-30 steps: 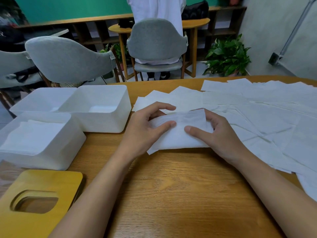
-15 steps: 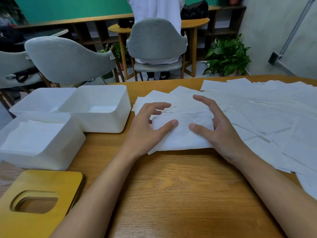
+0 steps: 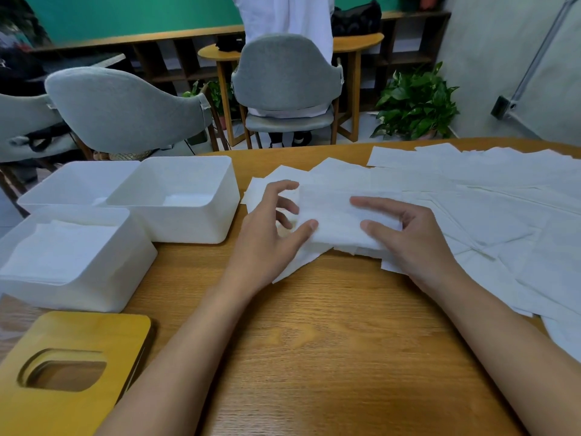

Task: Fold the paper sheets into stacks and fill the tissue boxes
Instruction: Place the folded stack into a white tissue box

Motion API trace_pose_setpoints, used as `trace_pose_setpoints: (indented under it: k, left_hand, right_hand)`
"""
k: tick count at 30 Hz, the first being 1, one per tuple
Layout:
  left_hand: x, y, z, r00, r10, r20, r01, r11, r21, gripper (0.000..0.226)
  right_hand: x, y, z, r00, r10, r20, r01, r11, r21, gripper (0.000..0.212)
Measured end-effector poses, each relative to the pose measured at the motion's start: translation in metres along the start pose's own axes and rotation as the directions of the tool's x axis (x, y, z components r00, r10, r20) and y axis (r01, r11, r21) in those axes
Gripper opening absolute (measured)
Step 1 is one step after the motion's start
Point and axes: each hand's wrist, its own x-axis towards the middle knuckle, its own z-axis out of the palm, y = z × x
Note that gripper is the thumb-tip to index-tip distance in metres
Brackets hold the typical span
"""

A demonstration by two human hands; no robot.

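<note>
A folded stack of white paper sheets (image 3: 333, 215) lies slightly raised on the wooden table (image 3: 314, 341), on top of loose sheets. My left hand (image 3: 267, 234) holds its left end, thumb on top and curled fingers at the edge. At the right end my right hand (image 3: 418, 240) grips it, with thumb and index finger on top. Several loose sheets (image 3: 471, 190) spread across the table to the right. Three white tissue boxes stand at the left: the near box (image 3: 78, 294) holds folded paper, the middle box (image 3: 188, 228) and the far box (image 3: 72, 180) look empty.
A yellow wooden lid (image 3: 94, 335) with an oval slot lies at the near left corner. Grey chairs (image 3: 125, 108) stand beyond the table's far edge, with a person seated at another table and a potted plant (image 3: 415, 105) on the floor.
The sheet was folded over between my hands. Both hands opened briefly, then closed in on the ends of the stack, which now sits a little farther back and slightly raised.
</note>
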Motion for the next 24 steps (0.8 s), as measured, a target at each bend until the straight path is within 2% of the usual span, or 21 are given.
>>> trace_pose_setpoints:
  k: [2,5,8,13,17,20,22,24]
  left_hand:
    - [-0.001,-0.005,0.0,0.996,0.056,0.063,-0.067,0.979,0.191,0.052]
    - [-0.002,-0.009,0.001,0.976,0.09,0.2,-0.154,0.93,0.333,0.034]
    - [-0.001,-0.011,0.001,0.963,0.07,0.26,-0.163,0.92,0.356,0.026]
    - [-0.001,-0.01,0.003,0.966,0.128,0.223,-0.204,0.911,0.359,0.008]
    - [-0.005,-0.002,-0.002,0.964,0.154,0.214,-0.214,0.932,0.292,0.01]
    - [-0.006,0.007,-0.005,0.973,0.152,0.176,-0.17,0.981,0.095,0.002]
    - [-0.006,0.012,-0.004,0.981,0.127,0.144,-0.125,0.992,-0.025,0.01]
    - [-0.005,0.015,-0.003,0.988,0.1,0.12,-0.086,0.99,-0.112,0.014]
  right_hand:
    - [0.003,0.005,-0.003,0.997,-0.011,-0.081,0.009,1.0,-0.026,0.039]
    - [0.005,0.01,-0.003,0.991,-0.016,-0.129,0.011,0.999,-0.042,0.039]
    - [0.005,0.012,-0.003,0.99,-0.012,-0.139,0.006,0.999,-0.043,0.039]
    - [0.005,0.013,-0.003,0.993,-0.024,-0.117,0.017,0.998,-0.055,0.038]
    - [0.006,0.014,-0.003,0.996,-0.049,-0.081,0.042,0.996,-0.083,0.038]
    - [0.004,0.011,-0.003,0.997,-0.065,-0.036,0.061,0.993,-0.102,0.032]
    - [0.001,0.005,-0.001,0.997,-0.068,0.033,0.07,0.995,-0.065,0.025]
    - [-0.003,-0.002,0.001,0.988,-0.088,0.126,0.089,0.996,-0.001,0.036]
